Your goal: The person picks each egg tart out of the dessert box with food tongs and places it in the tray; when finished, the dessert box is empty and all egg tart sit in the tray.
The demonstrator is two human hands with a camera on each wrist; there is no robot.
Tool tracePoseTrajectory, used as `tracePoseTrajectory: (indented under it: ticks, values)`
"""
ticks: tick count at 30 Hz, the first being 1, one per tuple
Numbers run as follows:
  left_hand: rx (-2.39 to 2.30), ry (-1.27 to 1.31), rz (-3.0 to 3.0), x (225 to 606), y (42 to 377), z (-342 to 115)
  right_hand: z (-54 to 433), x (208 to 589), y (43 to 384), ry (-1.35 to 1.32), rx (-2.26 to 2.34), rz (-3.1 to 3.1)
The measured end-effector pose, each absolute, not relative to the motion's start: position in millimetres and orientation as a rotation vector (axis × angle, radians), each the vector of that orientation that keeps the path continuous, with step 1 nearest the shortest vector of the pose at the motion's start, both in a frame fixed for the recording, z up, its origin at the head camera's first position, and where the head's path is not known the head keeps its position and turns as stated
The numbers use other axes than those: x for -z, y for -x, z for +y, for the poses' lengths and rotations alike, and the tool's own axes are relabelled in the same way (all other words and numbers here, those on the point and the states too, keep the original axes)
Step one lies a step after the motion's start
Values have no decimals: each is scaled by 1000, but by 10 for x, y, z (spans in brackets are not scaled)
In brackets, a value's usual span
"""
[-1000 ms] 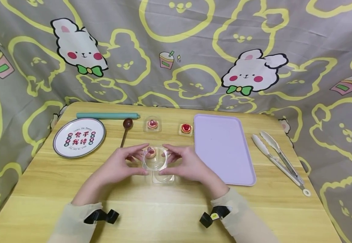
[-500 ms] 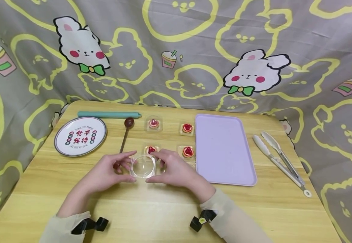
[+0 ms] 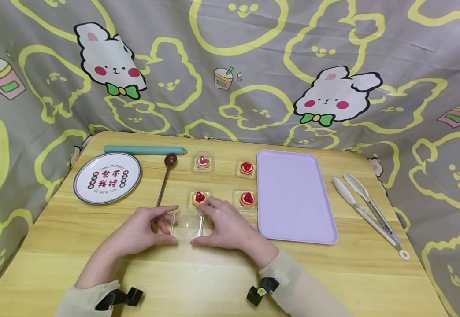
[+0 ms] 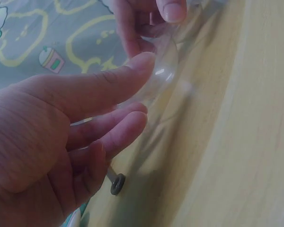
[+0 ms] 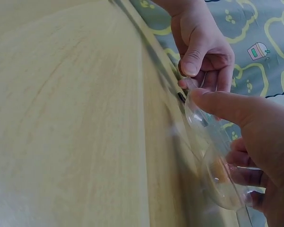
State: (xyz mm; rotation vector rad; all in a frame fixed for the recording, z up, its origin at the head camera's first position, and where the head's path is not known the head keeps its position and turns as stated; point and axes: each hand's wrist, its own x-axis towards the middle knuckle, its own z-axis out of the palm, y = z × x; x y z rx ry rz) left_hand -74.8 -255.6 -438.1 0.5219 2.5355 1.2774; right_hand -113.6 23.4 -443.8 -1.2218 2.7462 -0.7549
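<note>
Between my two hands is a clear square plastic box piece (image 3: 187,224) with a round hollow, close over the front middle of the table. My left hand (image 3: 144,229) pinches its left edge between thumb and fingers. On the opposite edge, my right hand (image 3: 228,224) pinches it the same way. Just behind stands a small red-topped tart (image 3: 199,197) in a clear box, partly overlapped by the right fingers. Further tarts in clear boxes include a front right one (image 3: 247,199), a back right one (image 3: 246,167) and a back left one (image 3: 202,161).
Left of the tarts lie a brown long-handled spoon (image 3: 170,160), a white plate (image 3: 107,178) with red lettering and a teal rolling pin (image 3: 144,150). To the right are a lilac tray (image 3: 295,198) and metal tongs (image 3: 372,215). A patterned cloth (image 3: 254,44) hangs behind the table.
Both hands have carried the clear box piece left and lowered it toward the table. The front right tart, earlier hidden behind the right hand, now shows.
</note>
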Motion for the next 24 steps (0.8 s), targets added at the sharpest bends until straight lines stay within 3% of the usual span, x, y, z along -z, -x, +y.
tracePoseTrajectory:
  ticks: [12, 24]
  values:
    - [-1224, -524, 2513, 4399, 757, -2572, 231, 4421, 1125, 1282, 593, 2810]
    - [-1251, -425, 2595, 4182, 727, -2823, 401, 4288, 1170, 1215, 728, 2770]
